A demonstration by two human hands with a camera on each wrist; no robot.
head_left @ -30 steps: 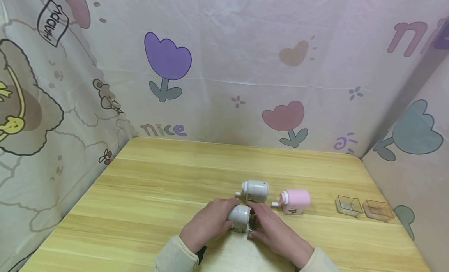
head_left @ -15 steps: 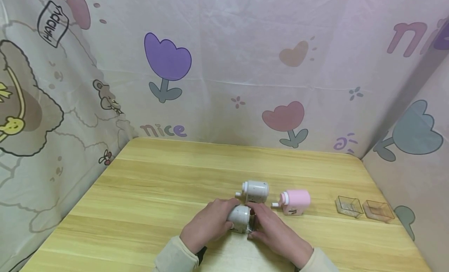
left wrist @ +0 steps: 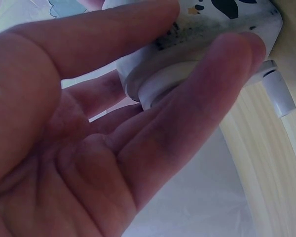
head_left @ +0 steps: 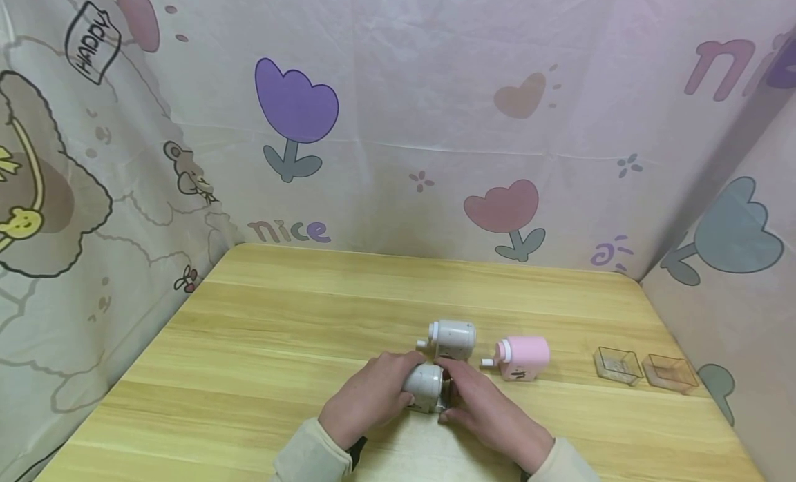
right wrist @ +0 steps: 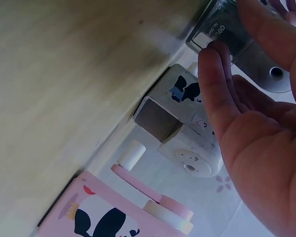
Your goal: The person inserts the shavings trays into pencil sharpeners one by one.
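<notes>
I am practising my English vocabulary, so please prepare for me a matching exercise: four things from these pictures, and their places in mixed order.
Things
1. Pink sharpener
2. Orange-tinted tray
3. Grey dark-drawer sharpener
4. Grey open-slot sharpener

Places, as the head camera sees them
A. Closest to the right edge of the table
B. Just behind the other grey sharpener
C. Between both grey sharpeners and the colourless tray
D. Held between the left hand and the right hand

Right pairs: 1-C, 2-A, 3-D, 4-B
</notes>
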